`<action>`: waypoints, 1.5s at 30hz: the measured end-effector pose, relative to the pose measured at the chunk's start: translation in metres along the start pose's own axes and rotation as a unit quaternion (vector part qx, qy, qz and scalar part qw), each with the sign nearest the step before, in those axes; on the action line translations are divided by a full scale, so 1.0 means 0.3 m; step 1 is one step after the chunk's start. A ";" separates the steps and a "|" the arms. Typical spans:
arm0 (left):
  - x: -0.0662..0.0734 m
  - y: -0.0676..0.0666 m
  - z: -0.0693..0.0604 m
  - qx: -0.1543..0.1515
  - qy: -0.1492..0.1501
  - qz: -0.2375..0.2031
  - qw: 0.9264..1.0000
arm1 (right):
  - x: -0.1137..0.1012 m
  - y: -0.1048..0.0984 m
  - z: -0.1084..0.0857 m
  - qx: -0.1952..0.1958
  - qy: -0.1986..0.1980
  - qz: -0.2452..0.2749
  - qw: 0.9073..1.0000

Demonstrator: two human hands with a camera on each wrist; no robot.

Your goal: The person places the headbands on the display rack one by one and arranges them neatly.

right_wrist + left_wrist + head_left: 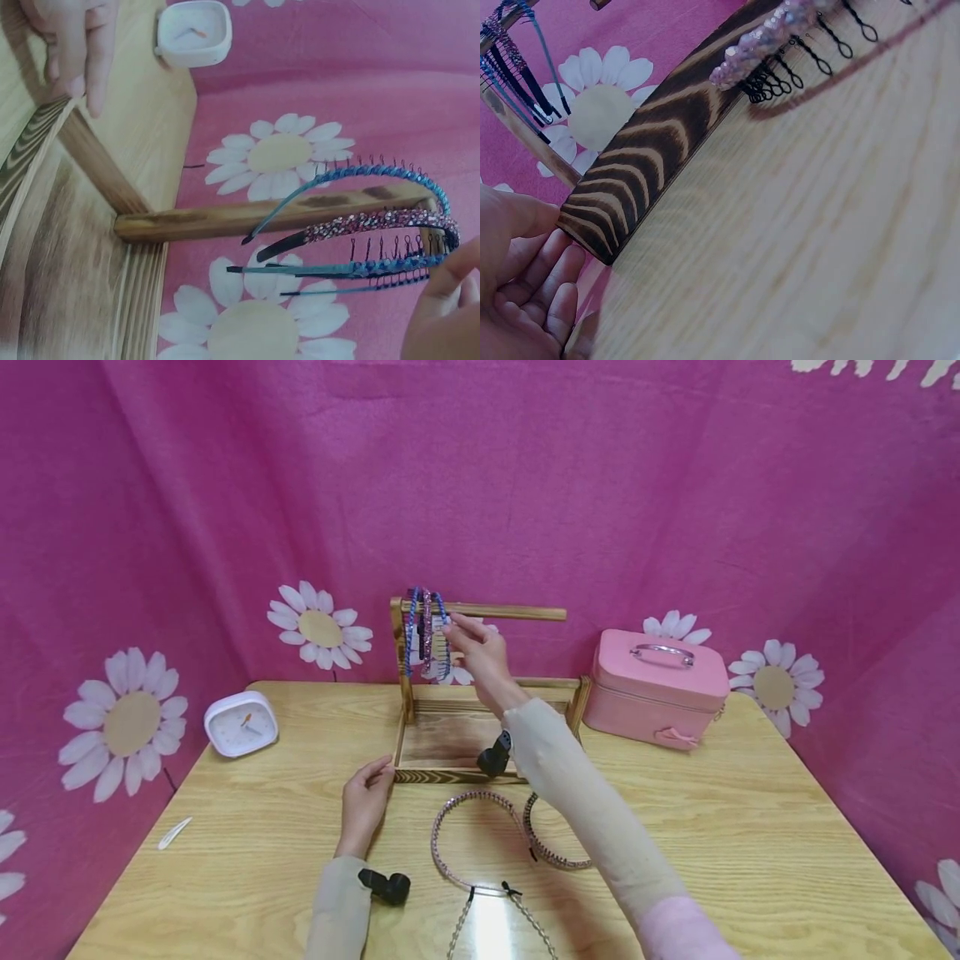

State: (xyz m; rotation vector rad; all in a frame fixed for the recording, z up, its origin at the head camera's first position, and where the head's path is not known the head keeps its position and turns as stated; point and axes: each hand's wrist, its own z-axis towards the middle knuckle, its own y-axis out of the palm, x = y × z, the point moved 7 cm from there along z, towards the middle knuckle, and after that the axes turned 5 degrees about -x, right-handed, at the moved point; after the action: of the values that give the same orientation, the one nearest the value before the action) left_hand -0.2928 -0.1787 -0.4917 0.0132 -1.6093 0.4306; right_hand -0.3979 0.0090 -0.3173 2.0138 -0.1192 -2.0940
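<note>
My right hand [483,656] is raised at the top bar of a wooden stand [517,611]. Its thumb and fingers pinch the upper part of a blue headband [394,265] that hangs on the bar. Beside it hang a pink glittery headband [352,224] and another blue headband [360,172], toward the upright post. Low at the stand's front left corner, my left hand [366,802] grips the dark-striped edge [630,172] between thumb and fingers. In the right wrist view only part of the right hand shows, at the right edge.
In front of the stand lie a pink headband [437,839], a dark beaded headband [558,860] and a clear beaded one [459,927]. A pink case [652,693] stands right of the stand. A white clock [242,724] and a white hair clip [175,832] are at left.
</note>
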 end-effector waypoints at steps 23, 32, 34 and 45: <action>-0.009 -0.018 -0.004 0.000 0.001 0.007 1.000 | 0.139 -0.161 -0.193 -0.066 0.056 -0.036 0.996; -0.007 -0.009 -0.003 -0.005 0.001 -0.003 1.000 | 0.238 -0.283 -0.376 -0.102 0.099 -0.074 0.987; -0.006 -0.003 -0.006 -0.005 0.001 -0.002 1.000 | 0.259 -0.331 -0.427 -0.106 0.112 -0.088 0.984; 0.003 -0.002 -0.006 -0.003 0.004 0.002 1.000 | 0.324 -0.524 -0.606 -0.163 0.138 -0.215 0.953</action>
State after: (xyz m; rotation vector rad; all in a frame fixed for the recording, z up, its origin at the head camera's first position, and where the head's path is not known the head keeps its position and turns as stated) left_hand -0.2910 -0.1786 -0.4907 0.0036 -1.6032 0.4284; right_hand -0.2372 0.1582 -0.4554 2.2309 0.7254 -1.8564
